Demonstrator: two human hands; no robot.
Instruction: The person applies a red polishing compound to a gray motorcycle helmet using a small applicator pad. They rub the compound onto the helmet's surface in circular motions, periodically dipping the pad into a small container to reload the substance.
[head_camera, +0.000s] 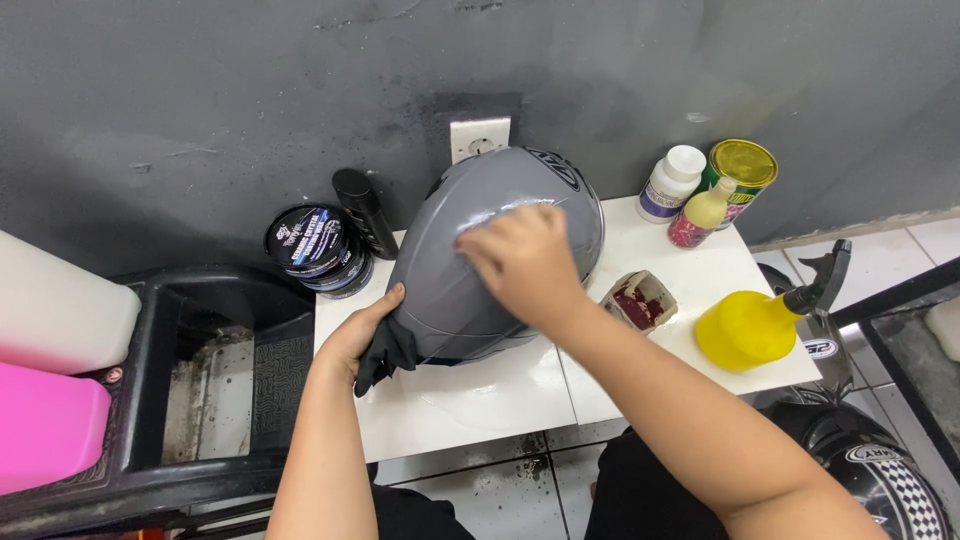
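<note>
A glossy grey motorcycle helmet (470, 270) lies on a small white tiled table (480, 395) against a dark wall. My left hand (362, 333) steadies its lower left side and grips a black cloth (388, 355) bunched against the shell. Fingers bent, my right hand (520, 262) presses flat on top of the shell, where a smear of whitish paste (490, 216) shows by the fingertips.
Behind the helmet stand two stacked black tins (318, 250) and a black bottle (365, 212). At right are a white bottle (671, 183), a yellow-lidded can (742, 170), a small pink-based bottle (697, 214), an open sachet (640, 300) and a yellow spray bottle (755, 325). Another helmet (880, 470) lies on the floor.
</note>
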